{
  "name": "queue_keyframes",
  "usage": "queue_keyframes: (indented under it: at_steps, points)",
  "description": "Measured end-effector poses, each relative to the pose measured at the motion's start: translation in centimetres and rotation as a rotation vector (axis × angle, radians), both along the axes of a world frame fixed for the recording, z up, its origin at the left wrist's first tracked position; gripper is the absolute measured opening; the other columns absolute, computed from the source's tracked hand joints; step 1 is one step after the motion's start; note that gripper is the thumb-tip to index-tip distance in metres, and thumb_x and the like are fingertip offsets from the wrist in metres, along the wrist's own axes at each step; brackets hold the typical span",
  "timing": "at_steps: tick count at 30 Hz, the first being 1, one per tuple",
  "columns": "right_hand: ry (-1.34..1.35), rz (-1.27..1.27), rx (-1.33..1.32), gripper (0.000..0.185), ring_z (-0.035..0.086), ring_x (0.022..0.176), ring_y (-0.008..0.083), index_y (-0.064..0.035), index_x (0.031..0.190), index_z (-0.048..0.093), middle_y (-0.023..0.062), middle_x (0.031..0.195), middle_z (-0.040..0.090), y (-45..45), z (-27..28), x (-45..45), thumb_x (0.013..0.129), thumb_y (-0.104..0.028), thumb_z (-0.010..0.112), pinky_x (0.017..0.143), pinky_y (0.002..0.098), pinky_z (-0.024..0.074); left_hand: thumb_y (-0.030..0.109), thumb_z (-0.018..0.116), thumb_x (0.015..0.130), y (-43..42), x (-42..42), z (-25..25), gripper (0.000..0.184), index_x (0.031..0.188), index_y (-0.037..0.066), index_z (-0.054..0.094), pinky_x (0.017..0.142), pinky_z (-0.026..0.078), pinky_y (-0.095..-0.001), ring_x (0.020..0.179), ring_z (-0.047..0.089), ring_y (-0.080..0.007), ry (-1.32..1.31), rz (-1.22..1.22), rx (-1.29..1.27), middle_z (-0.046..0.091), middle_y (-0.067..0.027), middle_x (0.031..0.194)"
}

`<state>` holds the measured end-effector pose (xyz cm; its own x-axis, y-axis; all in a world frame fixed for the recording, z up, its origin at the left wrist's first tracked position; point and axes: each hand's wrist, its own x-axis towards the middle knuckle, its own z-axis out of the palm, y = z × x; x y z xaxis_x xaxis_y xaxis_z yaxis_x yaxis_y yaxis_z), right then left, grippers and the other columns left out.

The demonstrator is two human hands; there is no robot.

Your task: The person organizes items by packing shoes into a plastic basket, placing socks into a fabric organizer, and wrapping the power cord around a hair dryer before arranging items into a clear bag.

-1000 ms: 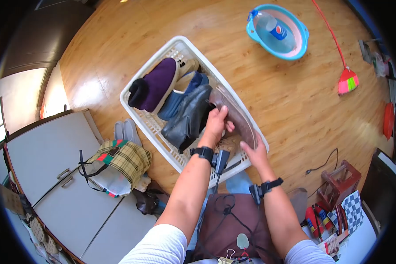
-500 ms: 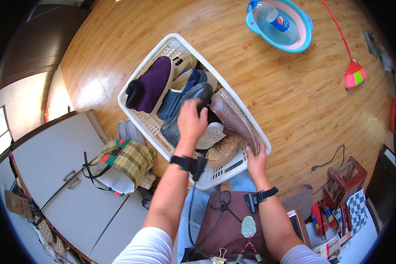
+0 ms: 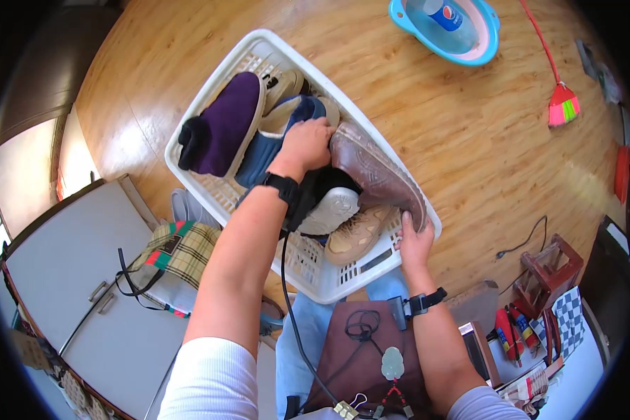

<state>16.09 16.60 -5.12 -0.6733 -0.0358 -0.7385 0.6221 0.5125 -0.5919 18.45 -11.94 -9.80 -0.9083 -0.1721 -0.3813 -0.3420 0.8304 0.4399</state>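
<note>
A white plastic basket [image 3: 254,43] holds several shoes. My left hand [image 3: 305,145] reaches over its middle with curled fingers, at the toe end of a black shoe mostly hidden under my wrist. My right hand [image 3: 416,240] grips the lower end of a brown leather shoe [image 3: 374,168] along the basket's right side. Left of my left hand lie a purple shoe [image 3: 229,126] and a blue shoe [image 3: 257,162]. Below are a shoe with a pale sole [image 3: 332,212] and a tan shoe [image 3: 355,236].
A blue basin [image 3: 493,35] with a bottle stands at the top right, near a red broom [image 3: 564,105]. A plaid bag [image 3: 178,255] and a white cabinet [image 3: 70,241] are at left. A wooden stool [image 3: 551,273] and tools lie at right.
My left hand moved off the brown shoe and across to the black shoe, then further up it. My right hand stays at the brown shoe's lower end. The view has shifted slightly.
</note>
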Motion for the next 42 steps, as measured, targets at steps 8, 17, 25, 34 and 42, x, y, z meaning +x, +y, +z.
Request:
queue_keyframes:
  at_steps: [8, 17, 25, 34, 42]
  points:
    - [0.411, 0.208, -0.017, 0.046, 0.059, 0.095, 0.0335, 0.0055, 0.118, 0.047, 0.0216, 0.104, 0.059, -1.4, -3.7, 2.4, 0.077, -0.005, 0.064, 0.087, 0.0383, 0.0444, 0.009, 0.053, 0.076, -2.3, 2.1, -2.7, 0.056, 0.130, 0.013, 0.042, 0.092, 0.039, -0.0420, 0.108, 0.050, -0.0302, -0.205, 0.084, -0.017, 0.053, -0.0120, 0.116]
    - [0.218, 0.526, 0.402, 0.041, 0.052, 0.107, 0.0395, -0.0015, 0.115, 0.054, 0.0249, 0.112, 0.056, -2.2, -8.1, -0.2, 0.075, -0.009, 0.057, 0.091, 0.0396, 0.0418, 0.010, 0.057, 0.074, -3.1, 4.4, -4.4, 0.045, 0.117, 0.001, 0.053, 0.097, 0.036, -0.0419, 0.114, 0.046, -0.0347, 0.398, 0.174, 0.055, 0.055, -0.0166, 0.117]
    - [0.059, 0.654, 0.477, 0.046, 0.056, 0.099, 0.0405, -0.0002, 0.118, 0.050, 0.0279, 0.110, 0.055, -3.0, -4.2, -0.8, 0.076, -0.018, 0.059, 0.082, 0.0443, 0.0469, 0.015, 0.064, 0.075, 3.9, 2.7, 2.3, 0.068, 0.131, -0.005, 0.033, 0.096, 0.040, -0.0386, 0.119, 0.042, -0.0383, 0.032, 0.265, 0.024, 0.038, -0.0275, 0.130]
    - [0.385, 0.940, 0.545, 0.057, 0.059, 0.092, 0.0386, 0.0041, 0.119, 0.043, 0.0273, 0.102, 0.058, -4.7, -2.7, -0.7, 0.070, -0.011, 0.067, 0.078, 0.0439, 0.0493, 0.001, 0.049, 0.077, 5.9, 1.0, -4.1, 0.048, 0.122, -0.010, 0.037, 0.088, 0.047, -0.0357, 0.111, 0.049, -0.0346, -0.010, 0.402, -0.074, 0.043, -0.0240, 0.123]
    - [0.313, 0.898, 0.547, 0.038, 0.061, 0.086, 0.0390, 0.0026, 0.108, 0.054, 0.0251, 0.100, 0.060, -5.0, -4.8, -0.6, 0.072, -0.007, 0.062, 0.074, 0.0452, 0.0503, -0.001, 0.050, 0.075, 7.0, 1.6, -6.2, 0.055, 0.124, -0.015, 0.030, 0.083, 0.048, -0.0410, 0.106, 0.050, -0.0381, 0.144, 0.441, -0.208, 0.043, -0.0283, 0.118]
